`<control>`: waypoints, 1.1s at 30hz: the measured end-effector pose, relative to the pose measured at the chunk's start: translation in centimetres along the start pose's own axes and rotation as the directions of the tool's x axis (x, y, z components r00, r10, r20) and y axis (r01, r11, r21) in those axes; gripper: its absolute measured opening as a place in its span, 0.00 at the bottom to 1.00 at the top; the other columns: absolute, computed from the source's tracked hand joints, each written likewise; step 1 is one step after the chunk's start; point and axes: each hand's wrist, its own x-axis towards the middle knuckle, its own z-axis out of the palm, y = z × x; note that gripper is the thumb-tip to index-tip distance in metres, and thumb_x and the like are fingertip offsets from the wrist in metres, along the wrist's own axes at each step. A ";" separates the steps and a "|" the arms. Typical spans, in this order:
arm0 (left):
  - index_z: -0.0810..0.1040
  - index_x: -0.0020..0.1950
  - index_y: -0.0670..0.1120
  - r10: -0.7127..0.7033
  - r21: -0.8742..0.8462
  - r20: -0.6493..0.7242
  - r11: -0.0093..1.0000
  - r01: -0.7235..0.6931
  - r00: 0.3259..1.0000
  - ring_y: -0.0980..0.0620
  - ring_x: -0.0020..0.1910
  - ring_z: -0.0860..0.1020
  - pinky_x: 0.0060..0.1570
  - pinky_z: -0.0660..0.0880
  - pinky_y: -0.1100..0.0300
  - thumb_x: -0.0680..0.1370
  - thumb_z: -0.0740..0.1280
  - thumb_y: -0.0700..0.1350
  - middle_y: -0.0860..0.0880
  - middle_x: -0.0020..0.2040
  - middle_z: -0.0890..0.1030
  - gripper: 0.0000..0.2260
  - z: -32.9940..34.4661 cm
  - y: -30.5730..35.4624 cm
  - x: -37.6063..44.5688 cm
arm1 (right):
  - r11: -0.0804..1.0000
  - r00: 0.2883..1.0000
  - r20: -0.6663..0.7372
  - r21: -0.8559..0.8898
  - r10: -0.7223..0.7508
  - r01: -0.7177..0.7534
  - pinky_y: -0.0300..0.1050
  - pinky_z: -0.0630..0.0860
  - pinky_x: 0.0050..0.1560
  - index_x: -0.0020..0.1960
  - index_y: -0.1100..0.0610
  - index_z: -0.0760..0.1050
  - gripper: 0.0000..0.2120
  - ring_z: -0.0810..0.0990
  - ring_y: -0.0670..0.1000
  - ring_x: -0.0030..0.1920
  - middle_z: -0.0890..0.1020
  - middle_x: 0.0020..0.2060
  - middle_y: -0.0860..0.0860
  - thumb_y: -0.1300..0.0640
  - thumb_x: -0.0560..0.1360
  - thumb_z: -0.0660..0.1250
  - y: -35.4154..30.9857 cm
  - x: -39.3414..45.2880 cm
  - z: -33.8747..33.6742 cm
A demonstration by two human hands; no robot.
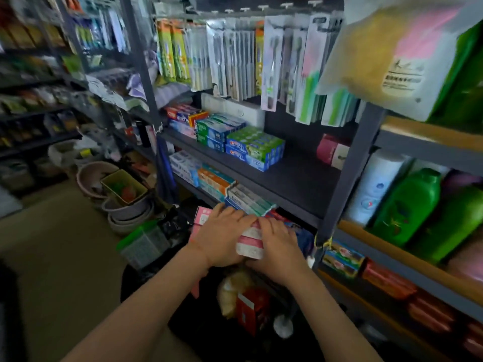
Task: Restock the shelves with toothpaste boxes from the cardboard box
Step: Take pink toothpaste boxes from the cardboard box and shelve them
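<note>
Both hands hold a stack of pink-and-white toothpaste boxes (249,237) low before the bottom shelf: the left hand (219,237) lies over its top, the right hand (281,246) curls round its near end. The loose stack could likely slide apart and spill. Blue-and-white boxes (245,198) already crowd the lower shelf (292,207) just above; the upright post (339,184) stands close to the right

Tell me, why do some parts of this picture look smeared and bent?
Head view: the wide lens bows the shelf post; the left shelves and the near bag are blurred; the floor below the hands is dark; the toothpaste boxes stay fairly sharp.
</note>
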 end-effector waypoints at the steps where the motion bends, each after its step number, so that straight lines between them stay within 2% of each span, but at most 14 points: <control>1: 0.72 0.71 0.50 -0.007 -0.019 -0.019 1.000 0.006 1.000 0.44 0.59 0.75 0.71 0.60 0.40 0.66 0.58 0.69 0.49 0.59 0.77 0.38 0.4 -0.8 1.4 | 1.000 1.000 -0.020 0.020 0.019 -0.018 0.53 0.60 0.66 0.72 0.52 0.59 0.41 0.64 0.54 0.69 0.67 0.67 0.50 0.36 0.67 0.70 0.6 1.3 -0.1; 4: 0.71 0.72 0.52 -0.030 -0.071 -0.056 0.997 0.026 0.998 0.44 0.63 0.74 0.71 0.60 0.37 0.66 0.60 0.67 0.48 0.61 0.76 0.36 1.7 -2.5 5.3 | 0.996 0.993 -0.082 -0.028 0.082 -0.084 0.53 0.63 0.62 0.71 0.52 0.61 0.39 0.66 0.54 0.65 0.68 0.64 0.50 0.33 0.67 0.65 2.6 4.6 -0.6; 7: 0.65 0.77 0.49 -0.104 -0.166 -0.093 0.982 0.088 0.990 0.41 0.75 0.63 0.74 0.55 0.38 0.70 0.65 0.63 0.44 0.74 0.68 0.37 2.8 -3.9 8.9 | 0.963 0.962 -0.132 -0.093 0.241 -0.254 0.54 0.64 0.63 0.71 0.54 0.60 0.40 0.67 0.55 0.65 0.68 0.64 0.51 0.32 0.69 0.67 4.4 7.2 -1.7; 10: 0.54 0.81 0.50 -0.193 -0.287 0.033 0.938 0.194 0.981 0.42 0.79 0.51 0.76 0.54 0.44 0.77 0.67 0.56 0.44 0.80 0.53 0.36 3.8 -5.2 12.1 | 0.866 0.885 -0.147 -0.188 0.441 -0.463 0.56 0.65 0.65 0.71 0.57 0.59 0.42 0.67 0.57 0.67 0.68 0.65 0.54 0.33 0.69 0.68 6.2 9.9 -3.1; 13: 0.52 0.81 0.54 -0.145 -0.341 0.180 0.919 0.200 0.973 0.45 0.80 0.47 0.76 0.56 0.45 0.80 0.66 0.55 0.47 0.81 0.46 0.34 5.4 -6.3 14.6 | 0.771 0.808 -0.168 -0.239 0.565 -0.590 0.57 0.67 0.64 0.71 0.60 0.59 0.43 0.68 0.59 0.67 0.68 0.66 0.57 0.33 0.70 0.69 7.7 12.7 -3.4; 17: 0.54 0.80 0.57 -0.019 -0.371 0.173 0.925 0.083 0.985 0.46 0.80 0.45 0.76 0.56 0.47 0.80 0.65 0.51 0.48 0.82 0.46 0.32 6.9 -6.9 18.2 | 0.728 0.768 -0.040 -0.288 0.640 -0.622 0.58 0.64 0.65 0.74 0.60 0.57 0.43 0.68 0.61 0.67 0.68 0.68 0.60 0.36 0.71 0.69 10.1 16.2 -3.6; 19: 0.53 0.81 0.56 0.040 -0.345 0.164 0.938 0.020 0.986 0.46 0.80 0.44 0.77 0.53 0.47 0.80 0.65 0.51 0.49 0.82 0.46 0.33 6.8 -6.7 19.8 | 0.714 0.748 -0.001 -0.297 0.663 -0.634 0.60 0.63 0.68 0.75 0.59 0.56 0.41 0.65 0.61 0.69 0.66 0.69 0.60 0.40 0.72 0.69 11.2 17.4 -3.8; 22: 0.53 0.81 0.52 0.093 -0.293 0.086 0.954 -0.064 0.992 0.47 0.80 0.43 0.76 0.46 0.47 0.78 0.65 0.49 0.49 0.81 0.49 0.34 7.2 -6.2 22.1 | 0.697 0.762 -0.062 -0.363 0.644 -0.619 0.63 0.54 0.74 0.79 0.59 0.49 0.40 0.54 0.62 0.76 0.55 0.76 0.63 0.48 0.76 0.66 11.6 18.4 -3.5; 25: 0.51 0.81 0.50 0.100 -0.250 0.057 0.965 -0.083 0.993 0.45 0.80 0.43 0.76 0.41 0.45 0.78 0.65 0.50 0.47 0.81 0.50 0.35 8.3 -6.2 24.3 | 0.738 0.798 -0.091 -0.331 0.595 -0.588 0.61 0.45 0.76 0.80 0.58 0.41 0.38 0.40 0.60 0.79 0.41 0.79 0.60 0.53 0.79 0.61 10.5 18.4 -2.0; 27: 0.49 0.81 0.50 0.123 -0.203 0.077 0.973 -0.105 0.989 0.43 0.80 0.41 0.76 0.40 0.43 0.79 0.63 0.52 0.46 0.82 0.47 0.35 9.1 -6.2 25.5 | 0.753 0.808 -0.088 -0.316 0.583 -0.578 0.60 0.43 0.76 0.80 0.57 0.36 0.36 0.37 0.60 0.79 0.38 0.79 0.59 0.54 0.82 0.56 10.0 18.0 -0.5; 29: 0.47 0.81 0.51 0.145 -0.188 0.095 0.974 -0.125 0.985 0.43 0.80 0.39 0.76 0.38 0.44 0.81 0.61 0.54 0.46 0.82 0.43 0.34 9.7 -6.3 26.7 | 0.730 0.787 -0.090 -0.322 0.610 -0.603 0.60 0.40 0.77 0.79 0.55 0.31 0.37 0.36 0.59 0.78 0.36 0.78 0.59 0.56 0.82 0.55 10.4 17.8 0.6; 33: 0.47 0.81 0.52 0.217 -0.182 0.069 0.963 -0.201 0.974 0.43 0.80 0.41 0.76 0.39 0.45 0.80 0.61 0.54 0.46 0.82 0.45 0.34 10.1 -6.7 29.5 | 0.671 0.733 -0.120 -0.327 0.669 -0.666 0.60 0.38 0.77 0.78 0.53 0.28 0.40 0.33 0.59 0.78 0.34 0.78 0.59 0.56 0.81 0.56 11.8 19.1 0.5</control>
